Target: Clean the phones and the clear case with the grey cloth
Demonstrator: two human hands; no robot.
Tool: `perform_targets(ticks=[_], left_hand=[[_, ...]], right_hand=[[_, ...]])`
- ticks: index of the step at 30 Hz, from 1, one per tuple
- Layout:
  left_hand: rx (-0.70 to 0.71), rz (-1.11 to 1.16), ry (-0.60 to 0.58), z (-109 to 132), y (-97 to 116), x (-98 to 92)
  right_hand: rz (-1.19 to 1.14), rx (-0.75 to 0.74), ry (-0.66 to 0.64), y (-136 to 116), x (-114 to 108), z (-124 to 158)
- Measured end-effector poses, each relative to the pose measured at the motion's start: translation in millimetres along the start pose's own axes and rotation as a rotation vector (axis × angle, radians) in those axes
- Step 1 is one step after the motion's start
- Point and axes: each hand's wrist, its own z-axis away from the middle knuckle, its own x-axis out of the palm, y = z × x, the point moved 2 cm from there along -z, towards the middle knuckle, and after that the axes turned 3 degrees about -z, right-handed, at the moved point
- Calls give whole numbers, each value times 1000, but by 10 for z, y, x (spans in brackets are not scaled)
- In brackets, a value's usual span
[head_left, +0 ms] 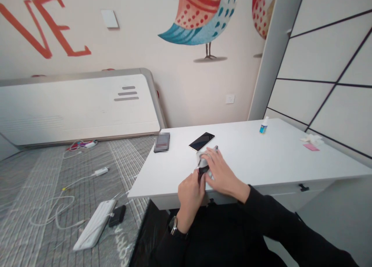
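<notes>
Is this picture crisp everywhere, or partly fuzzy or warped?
Head view throughout: fairly even light on the white table; the grey item at its left end shows as pixel blocks; the small object between left hand and right hand is too soft to identify; lines on the white panels slant, perhaps lens distortion.

Bird mural [200, 17] on wall [130, 46], socket [230, 99] lower down; white headboard [72, 108] left; white cable [78, 181] on grey striped fabric [95, 156].
</notes>
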Motion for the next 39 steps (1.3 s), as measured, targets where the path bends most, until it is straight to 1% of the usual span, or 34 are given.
perform_targets(ticks=[2, 3, 6, 8, 12, 13, 17, 18, 22, 23, 26, 27, 29, 32, 34, 36, 37, 39], left_hand=[[-3, -4, -8, 2, -6, 3], [-8, -5, -7, 3, -7, 6], [-16, 2, 7, 8, -6, 13], [-11, 11, 9, 12, -4, 14], [-5, 23, 17, 19, -15, 10], [-3, 26, 23, 18, -17, 6], [10, 40, 41, 4, -13, -9], [9, 43, 41, 0, -12, -8], [-2, 62, 32, 0, -12, 7], [-4, 68, 35, 4, -13, 4], [0, 95, 66, 6, -14, -43], [10, 106, 79, -4, -13, -71], [43, 134, 108, -46, -9, -142], [77, 186, 163, -145, -16, -268], [70, 234, 197, -212, -28, -362], [61, 294, 216, -270, -34, -466], [58, 328, 222, -295, -32, -520], [50, 400, 235, -342, -15, -622]], right_hand=[[-21, -71, -55, -7, -4, -17], [-17, -82, -73, 19, -13, -27], [35, 0, -50, 152, -53, -48], [39, 30, -26, 175, -59, -28], [-8, -89, -93, 81, -33, 38], [-3, -95, -100, 83, -38, 42], [59, 24, -26, 153, -81, 13], [57, 32, -17, 143, -80, 9], [6, -99, -106, 50, -44, 12], [11, -101, -121, 61, -45, 8], [63, -3, -90, 153, -64, -17], [63, 8, -77, 163, -66, -26], [25, -59, -91, 110, -60, -45], [-38, -185, -95, -44, -106, -98], [-68, -243, -49, -109, -197, -167], [-125, -294, 36, -121, -311, -253], [-194, -301, 99, -109, -365, -294], [-392, -259, 250, -65, -446, -363]])
